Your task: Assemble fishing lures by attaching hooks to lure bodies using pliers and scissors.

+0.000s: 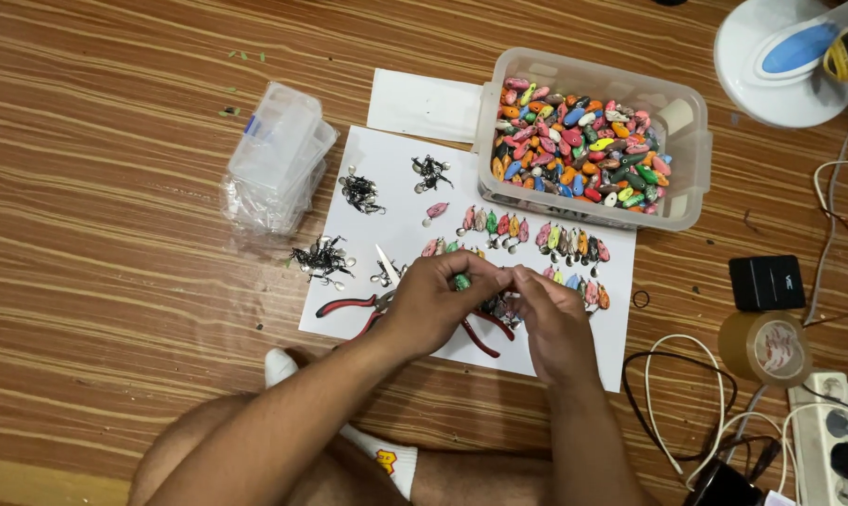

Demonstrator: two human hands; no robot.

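My left hand (435, 302) pinches a small green lure body (461, 281) above a white sheet of paper (386, 169). My right hand (555, 319) meets it fingertip to fingertip, gripping the same small piece or its metal fitting. Red-handled pliers (344, 305) lie on the sheet under my left wrist, and a second red-handled pair (485, 337) lies beneath both hands. Rows of finished coloured lures (536, 234) with hooks lie on the sheet just beyond my fingers. Piles of black hooks and swivels (323, 258) sit at the sheet's left.
A clear plastic tub (686, 169) full of coloured lure bodies stands at the sheet's far right corner. Stacked clear plastic cases (279, 169) sit to the left. A roll of brown tape (766, 347), a black box (766, 281), cables and a power strip (832, 440) lie right.
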